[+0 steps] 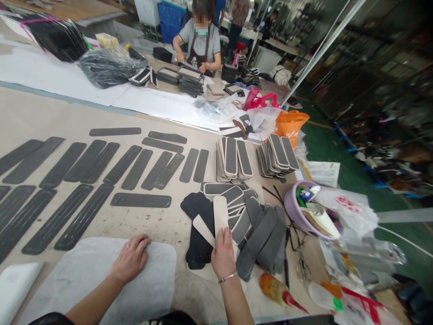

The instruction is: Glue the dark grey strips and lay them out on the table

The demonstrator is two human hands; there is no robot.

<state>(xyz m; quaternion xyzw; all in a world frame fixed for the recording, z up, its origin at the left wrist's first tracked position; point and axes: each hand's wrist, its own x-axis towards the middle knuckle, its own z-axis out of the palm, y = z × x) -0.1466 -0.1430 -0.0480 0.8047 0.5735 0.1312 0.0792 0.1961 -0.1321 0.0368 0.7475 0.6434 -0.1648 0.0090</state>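
My right hand (223, 253) rests its fingertips on the lower end of a cream strip (220, 212), fingers stretched out. That strip lies over black pieces (196, 225), beside a narrower cream strip (204, 230). To its right spread loose dark grey strips (262, 239) and grey pieces with pale borders (233, 196). My left hand (131, 257) lies on a white sheet (149, 289), fingers slightly curled and apart, with nothing visible in it. Many grey strips with a glossy outline (84, 216) lie across the table at the left.
Stacked bordered pieces (232, 158) stand behind my right hand, with another stack (277, 155) beside them. On the right are a purple basin (294, 203), scissors (302, 266) and an amber bottle (274, 289). A masked person (203, 43) works across the table.
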